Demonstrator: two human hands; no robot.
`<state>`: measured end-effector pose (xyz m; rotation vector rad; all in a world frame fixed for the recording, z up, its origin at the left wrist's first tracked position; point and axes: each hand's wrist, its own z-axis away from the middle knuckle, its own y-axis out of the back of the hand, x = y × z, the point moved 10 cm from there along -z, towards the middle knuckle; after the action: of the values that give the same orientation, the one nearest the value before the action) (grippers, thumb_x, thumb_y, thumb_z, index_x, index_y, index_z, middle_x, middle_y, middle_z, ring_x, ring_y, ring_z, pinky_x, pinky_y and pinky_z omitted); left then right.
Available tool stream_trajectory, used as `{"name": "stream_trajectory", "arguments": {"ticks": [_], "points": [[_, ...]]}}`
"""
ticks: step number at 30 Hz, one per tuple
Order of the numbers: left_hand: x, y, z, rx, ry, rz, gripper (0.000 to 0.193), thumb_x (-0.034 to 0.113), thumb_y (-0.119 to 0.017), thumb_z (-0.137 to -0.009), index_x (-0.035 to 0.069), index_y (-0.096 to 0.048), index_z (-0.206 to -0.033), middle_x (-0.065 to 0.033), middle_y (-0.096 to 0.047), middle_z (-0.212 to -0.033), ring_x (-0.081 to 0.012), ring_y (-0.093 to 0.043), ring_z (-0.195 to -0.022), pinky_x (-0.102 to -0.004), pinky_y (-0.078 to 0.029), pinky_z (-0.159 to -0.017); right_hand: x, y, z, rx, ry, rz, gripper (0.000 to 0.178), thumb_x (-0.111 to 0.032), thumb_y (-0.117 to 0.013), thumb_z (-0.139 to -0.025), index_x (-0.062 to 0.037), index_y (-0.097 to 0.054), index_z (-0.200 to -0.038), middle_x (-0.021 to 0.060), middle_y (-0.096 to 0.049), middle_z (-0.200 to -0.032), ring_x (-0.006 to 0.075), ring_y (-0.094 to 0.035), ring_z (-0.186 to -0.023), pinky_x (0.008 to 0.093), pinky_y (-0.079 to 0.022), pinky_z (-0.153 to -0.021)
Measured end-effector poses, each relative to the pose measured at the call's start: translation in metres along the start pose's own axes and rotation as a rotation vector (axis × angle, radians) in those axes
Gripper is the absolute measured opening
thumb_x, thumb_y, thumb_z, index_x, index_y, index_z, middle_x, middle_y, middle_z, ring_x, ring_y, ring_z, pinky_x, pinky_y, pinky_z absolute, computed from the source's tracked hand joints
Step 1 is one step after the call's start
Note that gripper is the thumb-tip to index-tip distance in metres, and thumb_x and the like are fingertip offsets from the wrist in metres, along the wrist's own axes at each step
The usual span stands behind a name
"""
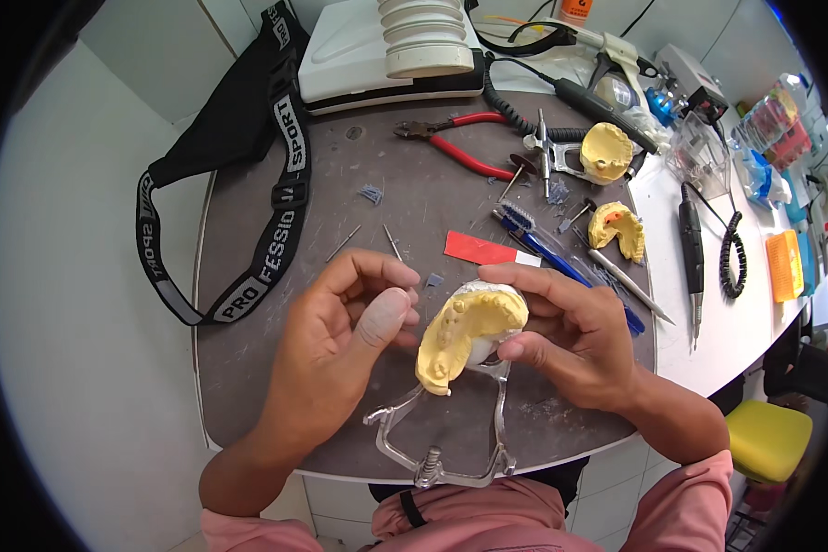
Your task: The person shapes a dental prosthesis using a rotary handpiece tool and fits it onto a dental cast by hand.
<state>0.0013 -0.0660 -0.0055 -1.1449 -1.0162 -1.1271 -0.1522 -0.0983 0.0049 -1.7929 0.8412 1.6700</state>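
Note:
A yellow dental plaster model [435,346], arch-shaped with tooth forms, is mounted on white plaster [489,289] and fixed to a silver metal dental articulator [500,414]. My right hand [575,340] grips the mounted model at its right side, index finger along the top edge and thumb by the inner curve. Left of the model hovers my left hand [345,336], loosely curled with a gap between index finger and thumb. White dust coats that thumb, and nothing shows in its grasp. The articulator frame extends toward my body over the bench edge.
Red-handled pliers [465,147], a second articulator with a yellow model [605,152], a yellow arch [616,230], a blue brush [552,253] and a red strip [478,248] lie beyond. A black strap [290,138] crosses the left edge; a handpiece [691,258] lies right.

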Motion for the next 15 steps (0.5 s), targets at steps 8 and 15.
{"name": "stream_trajectory", "arguments": {"ticks": [8,15], "points": [[-0.008,0.0,-0.006,-0.025,0.15,-0.111,0.016,0.006,-0.066,-0.083,-0.004,-0.061,-0.095,-0.0102,-0.064,-0.086,-0.0118,-0.063,-0.076,-0.0225,-0.054,-0.065,0.014,0.003,-0.001,0.001,-0.049,0.058,0.042,-0.004,-0.067,-0.083,0.004,-0.053,-0.122,0.0156,-0.068,-0.098,0.0184,-0.067,-0.088,0.0266,-0.055,-0.075],[-0.021,0.0,-0.012,-0.049,0.202,-0.136,0.015,0.005,-0.07,-0.079,-0.004,-0.061,-0.088,-0.011,-0.065,-0.081,-0.0116,-0.063,-0.071,-0.0229,-0.054,-0.064,0.021,0.005,-0.003,-0.005,-0.114,0.094,0.044,-0.009,-0.072,-0.079,0.0045,-0.056,-0.118,0.0163,-0.069,-0.089,0.0186,-0.069,-0.082,0.0269,-0.054,-0.069]]}}
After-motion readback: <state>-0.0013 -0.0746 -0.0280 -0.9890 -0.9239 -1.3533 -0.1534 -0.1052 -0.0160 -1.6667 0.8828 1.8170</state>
